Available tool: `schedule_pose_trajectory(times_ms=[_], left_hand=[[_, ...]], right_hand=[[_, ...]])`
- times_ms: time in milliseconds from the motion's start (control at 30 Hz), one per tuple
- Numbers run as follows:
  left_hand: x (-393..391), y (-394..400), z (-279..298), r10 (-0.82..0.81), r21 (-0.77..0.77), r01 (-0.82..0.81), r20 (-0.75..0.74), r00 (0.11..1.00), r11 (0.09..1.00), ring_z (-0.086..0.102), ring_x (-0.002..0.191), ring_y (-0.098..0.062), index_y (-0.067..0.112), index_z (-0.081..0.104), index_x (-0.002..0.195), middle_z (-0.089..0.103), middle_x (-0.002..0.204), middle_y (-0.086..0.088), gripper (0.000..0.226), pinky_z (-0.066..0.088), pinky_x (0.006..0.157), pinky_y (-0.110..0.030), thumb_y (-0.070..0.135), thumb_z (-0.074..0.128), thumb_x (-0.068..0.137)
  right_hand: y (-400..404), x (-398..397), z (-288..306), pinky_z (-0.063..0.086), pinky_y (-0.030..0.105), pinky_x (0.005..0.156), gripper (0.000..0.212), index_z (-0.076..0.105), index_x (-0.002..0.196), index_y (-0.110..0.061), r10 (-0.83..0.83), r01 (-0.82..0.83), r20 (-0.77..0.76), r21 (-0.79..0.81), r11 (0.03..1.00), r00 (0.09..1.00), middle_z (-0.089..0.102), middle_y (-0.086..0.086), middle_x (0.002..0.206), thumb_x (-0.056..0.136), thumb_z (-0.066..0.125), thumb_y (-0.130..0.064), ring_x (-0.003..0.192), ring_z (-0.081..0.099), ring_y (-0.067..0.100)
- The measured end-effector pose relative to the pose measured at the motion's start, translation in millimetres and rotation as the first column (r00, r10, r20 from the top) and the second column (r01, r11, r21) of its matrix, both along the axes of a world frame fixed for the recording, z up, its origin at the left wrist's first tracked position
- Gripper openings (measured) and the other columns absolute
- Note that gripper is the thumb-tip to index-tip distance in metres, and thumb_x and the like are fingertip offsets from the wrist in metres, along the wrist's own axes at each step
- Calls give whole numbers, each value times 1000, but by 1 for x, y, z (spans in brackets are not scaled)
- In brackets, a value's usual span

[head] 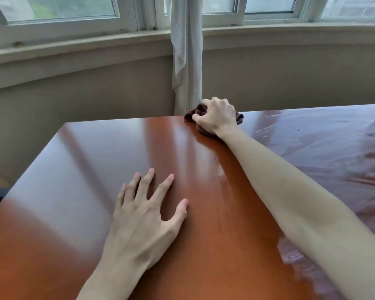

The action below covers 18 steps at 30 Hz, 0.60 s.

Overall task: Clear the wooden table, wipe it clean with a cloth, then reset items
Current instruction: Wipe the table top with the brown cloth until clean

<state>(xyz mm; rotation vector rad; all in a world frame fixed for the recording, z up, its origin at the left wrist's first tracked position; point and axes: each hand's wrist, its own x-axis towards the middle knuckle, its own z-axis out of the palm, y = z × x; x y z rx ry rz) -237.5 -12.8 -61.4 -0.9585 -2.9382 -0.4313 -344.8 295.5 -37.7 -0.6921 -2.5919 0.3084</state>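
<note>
The cloth [204, 118], a dark brown bunched wad, is lying on the bench [95, 169] right at its far edge, under the right hand [217, 116]. That hand's fingers [212, 102] are curling down over the wad and its thumb is pressing in from the left, so the cloth is being gripped in a closed fist; folds are poking out to the left of the knuckles and a bit to the right of the wrist, and a fold is showing below the heel of the hand. The right forearm is stretching long and almost straight across the bench from the lower right corner of the view to the far edge.

The left hand [145, 219] is lying flat, palm down, near the middle of the bench, fingers straight and spread, thumb angled out to the right, holding nothing. It is well apart from the cloth.

Bare glossy wood is lying open to the left of the cloth as far as the bench's far left corner, and between the two hands. To the right of the arm the surface is showing wet streaks. Past the far edge a pale curtain [187, 61] is hanging against the wall below the window [59, 9]
</note>
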Motion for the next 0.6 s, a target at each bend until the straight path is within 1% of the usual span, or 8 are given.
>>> schedule_pose_trajectory(times_ms=[100, 200, 267, 367, 500, 567, 600], left_hand=[[1, 0, 1, 1, -18, -1, 19, 1000, 1000, -2, 154, -13, 55, 16, 154, 9, 167, 14, 76, -1, 126, -37, 81, 12, 83], [1, 0, 2, 3, -19, -3, 34, 999, 1000, 1, 155, -16, 53, 18, 155, 11, 167, 11, 77, 1, 126, -39, 81, 13, 83], [1, 0, 2, -4, -21, 5, 45, 999, 1000, 4, 155, -19, 50, 21, 155, 15, 167, 7, 77, 5, 126, -42, 81, 15, 84], [3, 0, 3, -13, -21, 15, 61, 998, 1000, 8, 154, -23, 47, 25, 155, 18, 167, 3, 69, 9, 125, -44, 75, 27, 92], [8, -4, 7, -35, -30, 37, 71, 997, 999, 12, 153, -28, 43, 26, 157, 19, 166, -1, 69, 10, 124, -47, 72, 30, 95], [9, -3, 9, -34, -35, 37, 81, 996, 999, 12, 153, -28, 42, 26, 157, 19, 167, -2, 68, 10, 124, -46, 71, 31, 95], [9, -4, 9, -35, -32, 37, 82, 996, 999, 12, 153, -29, 42, 27, 157, 19, 167, -2, 68, 10, 124, -46, 71, 31, 96]], right_hand=[[3, -5, -2, 43, 41, 84, 39, 73, 104, -26, -20, 20, 18, -8, 1000, 1000, 64, 5, 104, 80, 59, -53, 106, 57, 37], [-18, 37, -1, 38, 37, 78, 38, 72, 104, -26, 26, -26, 10, 6, 1000, 1000, 63, 4, 102, 81, 60, -54, 103, 57, 34], [-44, 84, -2, 36, 35, 75, 35, 70, 98, -24, 78, -78, 20, 9, 997, 997, 60, 2, 96, 82, 61, -54, 99, 57, 32], [-100, 174, -3, 37, 34, 74, 37, 64, 87, -24, 149, -150, 8, 20, 989, 989, 57, -3, 90, 78, 57, -59, 92, 56, 29], [-175, 300, -4, 39, 31, 78, 36, 65, 89, -30, 250, -249, -13, 50, 967, 968, 57, -12, 93, 74, 54, -60, 93, 52, 18], [-193, 336, -6, 43, 30, 82, 34, 67, 92, -31, 272, -270, -34, 58, 961, 962, 59, -15, 95, 73, 57, -59, 94, 52, 15], [-195, 341, -6, 43, 29, 81, 34, 68, 92, -32, 275, -273, -32, 56, 960, 961, 60, -15, 94, 73, 57, -58, 94, 53, 14]])
